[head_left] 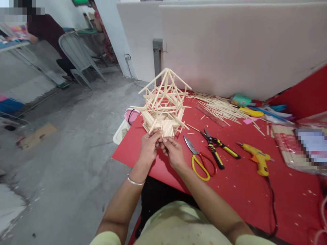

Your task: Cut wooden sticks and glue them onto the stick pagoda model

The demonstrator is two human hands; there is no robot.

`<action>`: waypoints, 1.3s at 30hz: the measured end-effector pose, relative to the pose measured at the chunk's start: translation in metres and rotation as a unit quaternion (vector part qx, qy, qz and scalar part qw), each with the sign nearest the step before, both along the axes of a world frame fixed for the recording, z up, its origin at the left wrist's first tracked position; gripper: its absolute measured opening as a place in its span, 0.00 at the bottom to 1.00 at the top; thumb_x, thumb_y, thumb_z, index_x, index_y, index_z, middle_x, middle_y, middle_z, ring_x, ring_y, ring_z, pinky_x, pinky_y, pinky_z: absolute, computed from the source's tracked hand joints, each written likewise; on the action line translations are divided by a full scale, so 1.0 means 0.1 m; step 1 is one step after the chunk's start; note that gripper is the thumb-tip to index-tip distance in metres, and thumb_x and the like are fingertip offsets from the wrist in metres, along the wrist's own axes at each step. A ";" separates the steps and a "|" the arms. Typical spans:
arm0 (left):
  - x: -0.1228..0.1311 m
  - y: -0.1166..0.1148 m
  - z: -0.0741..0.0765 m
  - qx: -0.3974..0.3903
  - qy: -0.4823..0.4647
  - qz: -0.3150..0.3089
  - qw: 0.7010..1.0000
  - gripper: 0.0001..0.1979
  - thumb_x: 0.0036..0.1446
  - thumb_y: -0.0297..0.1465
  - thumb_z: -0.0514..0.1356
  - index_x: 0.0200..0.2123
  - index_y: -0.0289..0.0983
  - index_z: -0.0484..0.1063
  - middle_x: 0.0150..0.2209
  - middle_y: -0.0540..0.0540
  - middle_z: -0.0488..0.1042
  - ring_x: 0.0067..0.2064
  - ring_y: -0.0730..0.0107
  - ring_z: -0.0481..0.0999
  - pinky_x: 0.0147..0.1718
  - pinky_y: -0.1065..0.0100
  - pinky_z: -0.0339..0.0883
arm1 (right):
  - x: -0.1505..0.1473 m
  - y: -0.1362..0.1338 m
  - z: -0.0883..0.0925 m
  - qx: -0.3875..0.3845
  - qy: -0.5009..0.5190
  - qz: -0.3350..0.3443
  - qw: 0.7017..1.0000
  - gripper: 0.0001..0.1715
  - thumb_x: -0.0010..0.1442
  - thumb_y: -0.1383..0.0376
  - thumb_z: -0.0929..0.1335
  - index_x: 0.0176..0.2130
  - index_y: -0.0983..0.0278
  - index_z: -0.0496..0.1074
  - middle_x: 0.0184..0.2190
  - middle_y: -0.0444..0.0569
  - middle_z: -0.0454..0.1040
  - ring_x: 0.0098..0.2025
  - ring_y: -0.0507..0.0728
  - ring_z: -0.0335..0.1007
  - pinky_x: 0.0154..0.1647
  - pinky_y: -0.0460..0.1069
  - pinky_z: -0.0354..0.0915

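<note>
A pavilion-like model of thin wooden sticks (166, 93), with a pointed open roof frame, stands at the table's left corner. At its front is a small panel of side-by-side sticks (167, 128); I cannot tell whether it is fixed to the model. My left hand (151, 144) is closed, thumb and fingers pinching at the panel's lower left edge. My right hand (172, 149) pinches its lower edge, close beside the left. The fingertips partly hide what lies between them. Scissors (198, 158) with one yellow and one red handle lie just right of my right hand.
Yellow-black pliers (217, 148) and a yellow glue gun (258, 158) with its cord lie to the right on the red table (237, 204). Loose sticks (219, 107) and a ruler (211, 115) lie behind. A white container (120, 132) stands beside the table's left edge. A person (48, 34) sits far left.
</note>
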State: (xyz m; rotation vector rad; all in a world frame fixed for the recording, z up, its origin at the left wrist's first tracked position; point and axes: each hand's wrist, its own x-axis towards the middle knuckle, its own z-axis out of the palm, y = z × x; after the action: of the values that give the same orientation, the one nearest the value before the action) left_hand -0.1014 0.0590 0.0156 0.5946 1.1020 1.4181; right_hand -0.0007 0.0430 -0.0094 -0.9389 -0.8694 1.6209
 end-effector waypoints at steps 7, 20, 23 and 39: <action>-0.02 -0.15 0.03 0.007 -0.014 -0.012 1.000 0.12 0.45 0.34 0.69 0.27 0.35 0.71 0.18 0.56 0.65 0.16 0.84 0.61 0.15 0.79 0.51 | 0.03 -0.09 0.01 0.018 -0.010 0.017 1.000 0.16 0.56 0.52 0.71 0.33 0.62 0.76 0.22 0.40 0.67 0.22 0.47 0.56 0.21 0.43 0.52; -0.32 -0.61 0.04 0.020 0.206 -0.395 0.895 0.09 0.50 0.36 0.68 0.29 0.35 0.82 0.23 0.42 0.76 0.24 0.69 0.73 0.24 0.72 0.64 | 1.02 -0.27 0.30 0.119 -0.246 0.402 0.874 0.19 0.63 0.55 0.65 0.35 0.67 0.78 0.24 0.44 0.71 0.27 0.50 0.65 0.29 0.45 0.60; -0.09 -0.64 0.01 0.086 0.288 -0.375 0.877 0.07 0.50 0.34 0.68 0.29 0.37 0.83 0.26 0.42 0.78 0.27 0.68 0.74 0.27 0.72 0.65 | 1.20 -0.25 0.30 0.174 -0.302 0.410 0.843 0.19 0.64 0.57 0.64 0.35 0.67 0.79 0.24 0.43 0.71 0.27 0.49 0.64 0.29 0.44 0.60; 1.02 -0.51 -0.28 0.123 0.246 -0.219 0.936 0.11 0.55 0.37 0.65 0.33 0.34 0.79 0.26 0.49 0.74 0.25 0.76 0.67 0.25 0.74 0.60 | 2.39 -0.29 0.10 0.111 -0.746 0.000 0.656 0.40 0.60 0.45 0.65 0.60 0.69 0.64 0.55 0.67 0.68 0.58 0.71 0.60 0.57 0.63 0.54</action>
State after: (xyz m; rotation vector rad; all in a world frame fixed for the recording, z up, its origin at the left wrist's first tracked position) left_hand 0.0001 0.0078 -0.0124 1.3443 1.0859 1.0394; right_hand 0.2381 0.0140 0.0002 -2.0644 -2.0400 0.3258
